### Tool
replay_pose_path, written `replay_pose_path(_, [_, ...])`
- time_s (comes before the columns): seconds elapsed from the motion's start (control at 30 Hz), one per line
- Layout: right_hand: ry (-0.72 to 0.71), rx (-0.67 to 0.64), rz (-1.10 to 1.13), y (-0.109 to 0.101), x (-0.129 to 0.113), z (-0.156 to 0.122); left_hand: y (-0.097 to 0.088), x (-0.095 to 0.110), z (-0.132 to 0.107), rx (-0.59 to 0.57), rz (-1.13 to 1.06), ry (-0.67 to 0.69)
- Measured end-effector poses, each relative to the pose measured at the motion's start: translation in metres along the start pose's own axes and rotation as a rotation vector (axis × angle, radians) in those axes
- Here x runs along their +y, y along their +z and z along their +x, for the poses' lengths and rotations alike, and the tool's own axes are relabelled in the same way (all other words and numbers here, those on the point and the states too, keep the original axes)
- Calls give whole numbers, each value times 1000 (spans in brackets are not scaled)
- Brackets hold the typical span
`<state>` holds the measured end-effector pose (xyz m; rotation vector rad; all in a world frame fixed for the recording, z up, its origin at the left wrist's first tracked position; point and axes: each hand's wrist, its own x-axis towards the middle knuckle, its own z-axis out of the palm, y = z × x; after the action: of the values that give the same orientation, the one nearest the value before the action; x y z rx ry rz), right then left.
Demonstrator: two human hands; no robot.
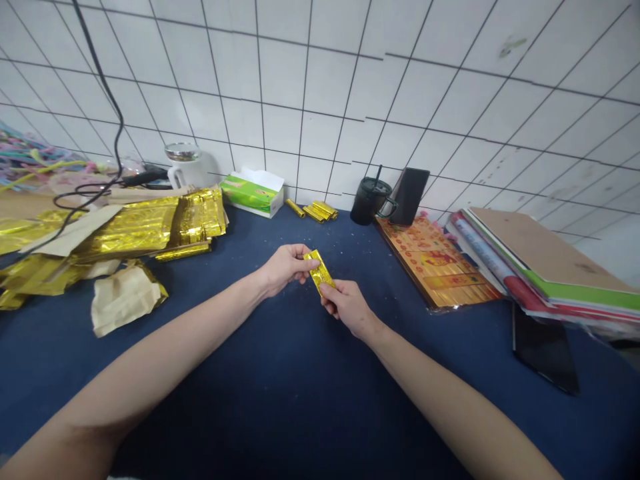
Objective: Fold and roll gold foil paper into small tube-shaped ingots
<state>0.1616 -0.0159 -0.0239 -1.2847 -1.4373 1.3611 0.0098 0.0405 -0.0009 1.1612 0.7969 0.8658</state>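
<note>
My left hand [286, 267] and my right hand [347, 308] meet above the middle of the dark blue table top [280, 387]. Between their fingers is a small folded strip of gold foil [319, 271], held at a slant. Both hands grip it, one at each end. Farther back lie several short gold foil rolls [315, 211]. A large heap of gold foil sheets and tan paper [150, 227] lies to the left of my hands, out of reach of my fingers.
At the back stand a tissue box [253, 195], a white mug [187, 167], a black tumbler with a straw [369, 201] and a propped phone [410, 197]. A printed orange packet [435, 263], a stack of folders [545, 267] and a black tablet [544, 348] lie to the right.
</note>
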Motion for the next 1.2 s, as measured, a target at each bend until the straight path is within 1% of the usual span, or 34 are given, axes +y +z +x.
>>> replay_pose_path(0.07, [10,-1,8,0,-1,0,0,0,-1,2,-1,-3])
replay_pose_path(0.3, [31,-15,24,-2,0,2,2,-4,0,104,68,71])
replay_pose_path(0.4, [35,-20,12,-3,2,3,-2,-3,2,91,78,53])
replay_pose_path(0.57, [27,-87,-41,-5,-2,1,-9,3,4,99,107,75])
replay_pose_path(0.67, [-16,-81,-8,-5,-7,0,-6,2,2,38,212,58])
replay_pose_path(0.77, [-25,-85,25,-4,-7,0,5,-5,-4,-45,300,11])
replay_pose_path(0.83, [-34,-85,25,-4,-6,1,12,-9,-7,-62,324,-4])
replay_pose_path(0.9, [-30,-56,21,-4,-3,3,15,-11,-7,-29,343,18])
replay_pose_path(0.97, [9,-25,11,-4,-2,4,13,-10,-5,54,338,53])
replay_pose_path(1.07, [49,-42,-39,-3,-2,3,5,-6,0,187,290,85])
replay_pose_path(1.13, [32,-55,-74,-1,-3,1,0,-4,3,224,270,93])
replay_pose_path(1.2, [1,-37,-96,0,-4,0,-3,-3,4,227,259,98])
